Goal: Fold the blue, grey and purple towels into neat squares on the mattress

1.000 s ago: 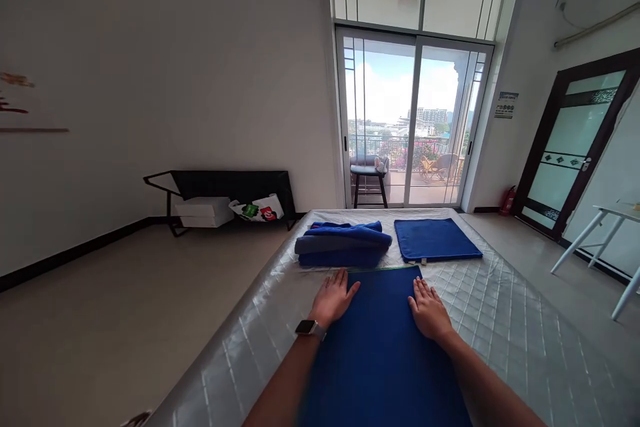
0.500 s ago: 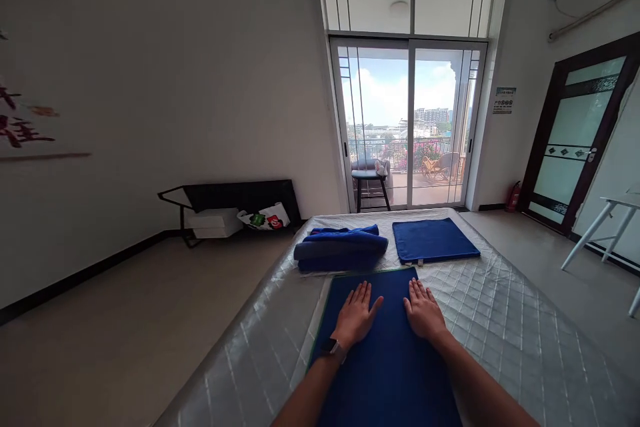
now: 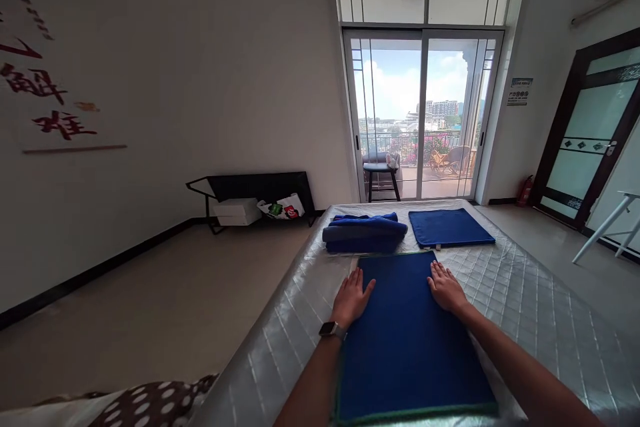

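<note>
A blue cloth with a green edge lies flat on a quilted silver mattress. My left hand rests palm down on its upper left edge, fingers stretched out and thumb apart. On the upper right edge lies my right hand, also flat, its fingers extended. Neither hand holds anything. Beyond them are a thick folded bundle of blue cloth on the left and a flat folded blue cloth on the right.
Brown polka-dot fabric shows at the bottom left. By the wall is a black rack with a white box and a printed bag. A white stool stands at the right.
My hands have moved apart to the two side edges of the cloth. The view has shifted, so the cloth's near green edge and the polka-dot fabric now show.
</note>
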The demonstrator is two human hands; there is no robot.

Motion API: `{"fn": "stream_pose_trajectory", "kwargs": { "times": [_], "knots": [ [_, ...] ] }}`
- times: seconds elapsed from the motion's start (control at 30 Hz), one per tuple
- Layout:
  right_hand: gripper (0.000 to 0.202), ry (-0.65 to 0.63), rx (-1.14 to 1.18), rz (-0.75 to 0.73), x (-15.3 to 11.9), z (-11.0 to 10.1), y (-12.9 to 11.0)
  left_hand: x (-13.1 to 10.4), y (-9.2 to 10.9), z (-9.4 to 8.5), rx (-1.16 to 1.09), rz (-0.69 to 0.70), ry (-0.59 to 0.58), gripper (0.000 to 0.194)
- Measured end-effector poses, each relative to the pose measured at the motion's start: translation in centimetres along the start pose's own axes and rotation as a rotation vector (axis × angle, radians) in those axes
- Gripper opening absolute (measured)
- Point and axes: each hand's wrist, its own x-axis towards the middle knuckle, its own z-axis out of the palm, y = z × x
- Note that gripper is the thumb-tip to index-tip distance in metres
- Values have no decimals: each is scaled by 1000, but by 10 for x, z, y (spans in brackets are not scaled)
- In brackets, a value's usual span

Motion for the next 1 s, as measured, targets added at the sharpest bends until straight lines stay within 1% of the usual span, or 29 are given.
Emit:
{"fn": "stream_pose_trajectory", "kwargs": {
  "times": [0.1, 0.27, 0.37, 0.43, 0.47, 0.53, 0.6, 0.7, 0.77, 0.8, 0.83, 0.9, 1.0],
  "knots": [
    [62, 14, 21, -17, -18, 3, 0, -1, 0, -1, 6, 12, 3, 83],
    [66, -28, 55, -28, -53, 16, 6, -4, 3, -4, -7, 1, 20, 85],
    [65, -26, 43, -39, -64, 19, 6, -7, 5, -11, -18, 5, 53, 82],
    [64, -18, 34, -36, -67, 18, 4, -10, 13, -16, -15, 29, 77, 79],
    [64, -17, 31, -32, -67, 16, 2, -11, 20, -18, -12, 52, 84, 78],
    [63, -15, 23, -28, -68, 14, -1, -16, 43, -17, -7, 126, 83, 76],
    [63, -10, 13, -27, -69, 12, -2, -23, 76, -11, -3, 222, 63, 74],
    [61, 3, 3, -41, -70, 12, -2, -41, 124, 5, 1, 373, 10, 70],
    [61, 10, 5, -54, -70, 13, -1, -54, 143, 13, 6, 452, -27, 66],
    [61, 13, 9, -57, -70, 13, -1, -60, 147, 15, 10, 473, -40, 65],
    [61, 15, 13, -56, -70, 13, -1, -66, 145, 15, 15, 474, -49, 65],
    [62, 15, 21, -48, -70, 13, -2, -78, 130, 11, 25, 425, -61, 67],
    [62, -3, 25, -28, -70, 11, -4, -101, 85, 0, 36, 277, -85, 75]
  ]
}}
